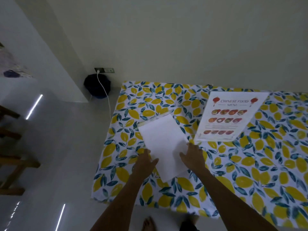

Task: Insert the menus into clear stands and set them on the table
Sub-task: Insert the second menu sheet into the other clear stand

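Note:
A blank white sheet (164, 144), a menu lying face down, rests on the lemon-print tablecloth (250, 172). A clear stand (155, 117) lies flat at the sheet's far edge, its outline faint. My left hand (146, 160) holds the sheet's left edge, thumb on top. At the sheet's right edge, my right hand (193, 155) grips it with the fingers curled over. A printed "Chinese Food Menu" (228, 116) lies face up to the right, apart from both hands.
The table's left edge (106, 147) drops to a glossy white floor. A dark round bin (97, 87) and a white cable (106, 97) stand by the wall behind. Wooden furniture (11, 157) is at far left. My bare foot (148, 224) shows below.

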The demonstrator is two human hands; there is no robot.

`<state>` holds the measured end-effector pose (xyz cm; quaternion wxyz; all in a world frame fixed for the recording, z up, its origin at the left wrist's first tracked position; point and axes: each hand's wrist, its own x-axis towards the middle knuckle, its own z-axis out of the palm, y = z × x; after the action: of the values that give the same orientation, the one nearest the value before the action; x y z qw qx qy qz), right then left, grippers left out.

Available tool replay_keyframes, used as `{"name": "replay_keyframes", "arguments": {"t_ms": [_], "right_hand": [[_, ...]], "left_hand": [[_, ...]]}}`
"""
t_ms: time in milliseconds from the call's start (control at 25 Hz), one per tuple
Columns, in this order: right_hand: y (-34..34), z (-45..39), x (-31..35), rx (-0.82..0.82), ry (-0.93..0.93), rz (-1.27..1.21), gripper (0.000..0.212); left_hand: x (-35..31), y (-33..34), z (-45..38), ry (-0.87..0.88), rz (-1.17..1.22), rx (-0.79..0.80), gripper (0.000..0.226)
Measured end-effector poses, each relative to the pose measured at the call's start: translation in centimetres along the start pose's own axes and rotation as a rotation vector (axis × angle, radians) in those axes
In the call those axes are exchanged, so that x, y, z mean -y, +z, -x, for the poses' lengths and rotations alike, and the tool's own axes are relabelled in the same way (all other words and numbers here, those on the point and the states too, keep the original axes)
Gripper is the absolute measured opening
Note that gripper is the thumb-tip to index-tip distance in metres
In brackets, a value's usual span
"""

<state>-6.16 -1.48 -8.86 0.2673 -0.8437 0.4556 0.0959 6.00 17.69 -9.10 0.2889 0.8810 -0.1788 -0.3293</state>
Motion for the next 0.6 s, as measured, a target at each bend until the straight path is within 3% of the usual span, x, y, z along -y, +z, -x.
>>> {"name": "replay_keyframes", "arguments": {"t_ms": [120, 280, 440, 600], "right_hand": [[0.4, 0.9, 0.1, -0.014, 0.103, -0.170, 0.049], [-0.8, 2.8, -0.9, 0.023, 0.036, -0.320, 0.028], [-2.6, 5.6, -2.0, 0.038, 0.010, -0.718, 0.046], [-5.6, 8.1, -1.1, 0.037, -0.003, -0.899, 0.033]], "left_hand": [[0.2, 0.2, 0.6, -0.002, 0.053, -0.077, 0.044], [1.7, -2.4, 0.7, 0.077, 0.048, -0.192, 0.025], [3.7, -5.7, 1.0, 0.226, 0.082, -0.260, 0.023], [3.2, -7.6, 2.5, 0.369, 0.108, -0.273, 0.015]]}}
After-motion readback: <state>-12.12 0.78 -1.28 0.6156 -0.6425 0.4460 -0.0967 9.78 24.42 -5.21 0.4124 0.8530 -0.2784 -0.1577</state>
